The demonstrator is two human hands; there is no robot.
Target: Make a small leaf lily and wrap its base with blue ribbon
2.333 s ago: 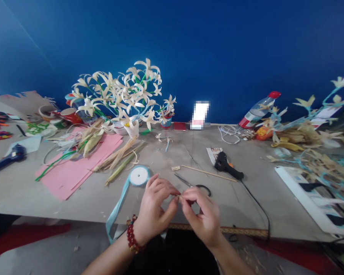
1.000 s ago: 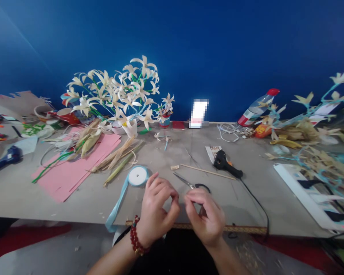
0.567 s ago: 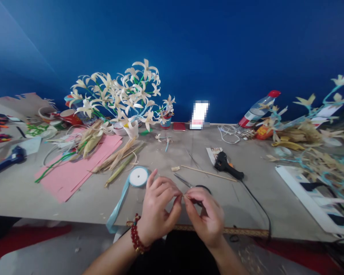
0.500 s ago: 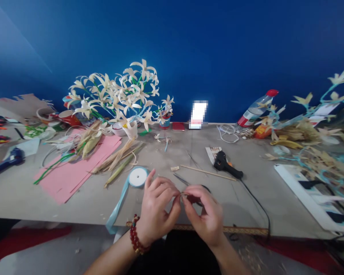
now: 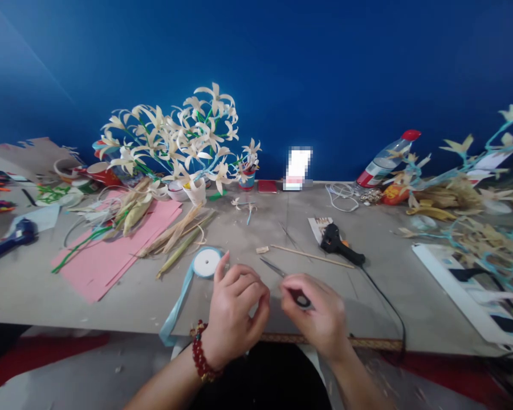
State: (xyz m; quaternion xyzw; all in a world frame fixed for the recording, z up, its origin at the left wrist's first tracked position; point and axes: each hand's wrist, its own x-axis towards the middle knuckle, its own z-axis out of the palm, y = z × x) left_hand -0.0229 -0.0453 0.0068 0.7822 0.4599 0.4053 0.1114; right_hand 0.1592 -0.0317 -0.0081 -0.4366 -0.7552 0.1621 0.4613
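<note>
Fingertips pressed together, my left hand hovers over the table's front edge, a red bead bracelet on its wrist. What it pinches, if anything, is too small to make out. My right hand is a short way to the right, thumb and forefinger also pinched, their contents hidden. Under and behind the right hand lie scissors, blades pointing away to the left and a dark handle loop partly showing. Beyond my left hand is a roll of light blue ribbon, its loose end trailing over the edge.
A black glue gun and a thin stick lie behind the right hand. Pink paper and dried husks are at left. Pale husk flowers stand at the back. A power strip sits at right.
My hands have come apart from where their fingertips met over a tiny piece. The right hand has moved to the right, and more of the scissors shows.
</note>
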